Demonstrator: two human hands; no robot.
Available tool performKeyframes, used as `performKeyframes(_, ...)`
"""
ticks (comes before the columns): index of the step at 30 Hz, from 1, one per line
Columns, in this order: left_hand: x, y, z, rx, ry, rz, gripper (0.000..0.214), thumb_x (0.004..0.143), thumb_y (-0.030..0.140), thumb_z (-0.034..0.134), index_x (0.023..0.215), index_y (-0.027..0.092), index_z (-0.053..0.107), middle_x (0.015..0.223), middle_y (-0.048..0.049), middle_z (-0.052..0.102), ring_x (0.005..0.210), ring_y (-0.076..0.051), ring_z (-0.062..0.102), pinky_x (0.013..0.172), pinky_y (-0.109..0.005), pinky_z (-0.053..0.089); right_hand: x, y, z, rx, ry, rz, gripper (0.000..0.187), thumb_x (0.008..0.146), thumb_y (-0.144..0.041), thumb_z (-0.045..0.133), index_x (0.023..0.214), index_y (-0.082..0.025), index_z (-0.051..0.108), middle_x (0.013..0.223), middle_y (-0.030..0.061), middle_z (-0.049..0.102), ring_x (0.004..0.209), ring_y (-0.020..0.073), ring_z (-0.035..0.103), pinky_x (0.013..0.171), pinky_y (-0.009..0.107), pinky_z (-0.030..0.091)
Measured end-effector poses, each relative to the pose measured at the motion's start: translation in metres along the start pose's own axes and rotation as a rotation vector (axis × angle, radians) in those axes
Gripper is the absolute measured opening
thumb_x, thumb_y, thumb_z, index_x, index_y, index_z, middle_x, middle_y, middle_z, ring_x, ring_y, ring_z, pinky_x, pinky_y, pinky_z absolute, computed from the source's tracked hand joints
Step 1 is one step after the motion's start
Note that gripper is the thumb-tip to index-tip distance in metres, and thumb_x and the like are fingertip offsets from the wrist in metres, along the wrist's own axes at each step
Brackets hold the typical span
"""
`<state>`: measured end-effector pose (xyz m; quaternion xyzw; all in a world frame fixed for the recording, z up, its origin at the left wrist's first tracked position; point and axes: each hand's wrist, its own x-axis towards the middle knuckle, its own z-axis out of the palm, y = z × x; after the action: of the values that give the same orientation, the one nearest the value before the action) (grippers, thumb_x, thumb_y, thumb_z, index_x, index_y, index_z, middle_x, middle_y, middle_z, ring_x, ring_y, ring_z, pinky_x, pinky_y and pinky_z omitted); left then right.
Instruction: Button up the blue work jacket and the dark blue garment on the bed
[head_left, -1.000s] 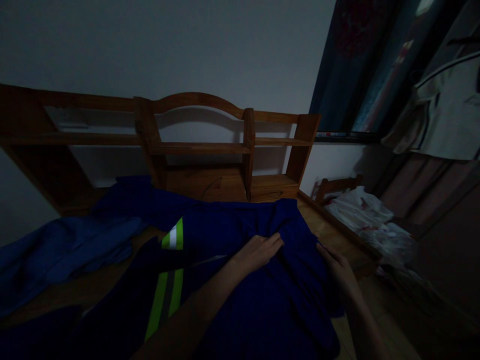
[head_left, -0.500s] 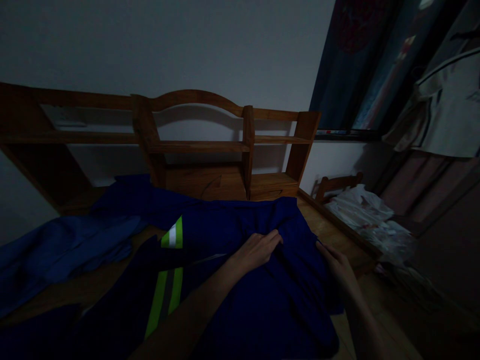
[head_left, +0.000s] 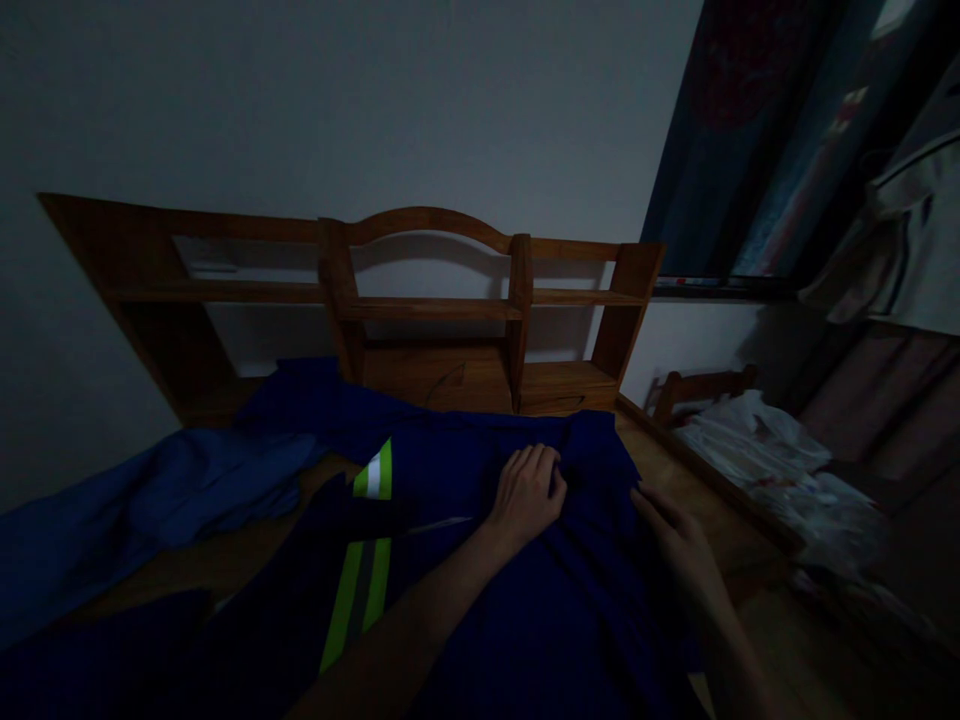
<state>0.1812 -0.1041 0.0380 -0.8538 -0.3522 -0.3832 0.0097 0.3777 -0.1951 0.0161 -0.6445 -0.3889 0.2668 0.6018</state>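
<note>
A dark-blue work jacket [head_left: 510, 600] with yellow-green reflective strips lies spread and wrinkled over a wooden desk. My left hand [head_left: 527, 490] rests on its upper middle, fingers curled into the cloth with the thumb alongside, bunching small folds. At the jacket's right edge, my right hand [head_left: 679, 535] pinches the border between thumb and fingers; part of this hand is in dim shadow. A lighter blue garment [head_left: 172, 490] lies crumpled to the left, near the jacket's outstretched part.
Behind the jacket a wooden shelf unit [head_left: 431, 310] stands against the wall. To the right, past the desk's raised edge [head_left: 709, 475], white plastic bags [head_left: 757, 430] are piled by a wooden chair back [head_left: 709, 385]. A white shirt [head_left: 926, 240] hangs near the window.
My left hand has turned and its fingers have curled in more at about the same place on the jacket. My right hand stays at the right edge. The view has shifted slightly.
</note>
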Motion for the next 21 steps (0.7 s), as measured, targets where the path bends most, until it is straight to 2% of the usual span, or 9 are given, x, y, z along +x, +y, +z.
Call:
performKeyframes(3,0.000,0.001,-0.004,-0.054,0.035,0.056,0.026,0.086,0.031,0.049,0.108,0.019,0.052,0.107,-0.0062,0.059,0.102,-0.022,0.052,0.091,-0.039,0.041,0.003,-0.003,0.030,0.070,-0.045,-0.071,0.043,0.069,-0.048,0.069,0.103,-0.022,0.069,0.111,0.0039,0.066,0.110,0.0271,0.055,0.094,0.035,0.041)
performKeyframes(7,0.000,-0.001,-0.001,-0.118,0.001,0.176,0.043,0.084,0.048,0.053,0.117,0.020,0.051,0.114,-0.0058,0.059,0.108,-0.022,0.051,0.097,-0.040,0.038,0.008,0.012,0.055,0.240,-0.077,0.044,0.043,0.065,-0.048,0.072,0.098,-0.020,0.069,0.102,0.0032,0.069,0.104,0.0259,0.057,0.087,0.032,0.043)
performKeyframes(9,0.000,-0.003,0.002,-0.123,-0.026,0.208,0.041,0.085,0.048,0.052,0.115,0.021,0.052,0.111,-0.0043,0.061,0.105,-0.021,0.053,0.095,-0.038,0.040,0.009,0.019,0.058,0.276,-0.092,0.088,0.043,0.064,-0.046,0.074,0.097,-0.020,0.069,0.099,0.0029,0.069,0.102,0.0255,0.057,0.085,0.031,0.043)
performKeyframes(13,-0.002,-0.010,0.008,-0.102,-0.044,0.229,0.025,0.090,0.034,0.048,0.111,0.021,0.055,0.106,-0.0028,0.065,0.108,-0.018,0.054,0.092,-0.035,0.042,0.007,0.020,0.055,0.259,-0.103,0.086,0.041,0.065,-0.042,0.074,0.099,-0.020,0.068,0.096,0.0021,0.068,0.096,0.0226,0.057,0.081,0.028,0.042)
performKeyframes(16,-0.005,-0.013,0.013,-0.092,-0.040,0.254,0.023,0.093,0.023,0.043,0.113,0.021,0.055,0.110,-0.0038,0.064,0.116,-0.017,0.052,0.093,-0.034,0.043,0.003,0.014,0.054,0.251,-0.127,0.108,0.039,0.066,-0.041,0.074,0.098,-0.021,0.066,0.086,-0.0001,0.067,0.080,0.0172,0.058,0.068,0.024,0.042)
performKeyframes(19,-0.008,-0.013,0.016,-0.092,-0.057,0.279,0.026,0.094,0.019,0.039,0.116,0.020,0.053,0.116,-0.0043,0.061,0.111,-0.015,0.056,0.091,-0.030,0.047,0.002,0.012,0.054,0.231,-0.156,0.163,0.039,0.065,-0.043,0.074,0.097,-0.022,0.064,0.070,-0.0029,0.063,0.060,0.0127,0.053,0.053,0.022,0.037)
performKeyframes(21,-0.009,-0.012,0.016,-0.113,-0.082,0.279,0.028,0.094,0.018,0.038,0.119,0.019,0.050,0.117,-0.0040,0.059,0.108,-0.013,0.057,0.091,-0.027,0.048,0.002,0.013,0.055,0.228,-0.148,0.190,0.041,0.064,-0.043,0.074,0.097,-0.023,0.062,0.066,-0.0038,0.061,0.055,0.0119,0.051,0.049,0.021,0.034)
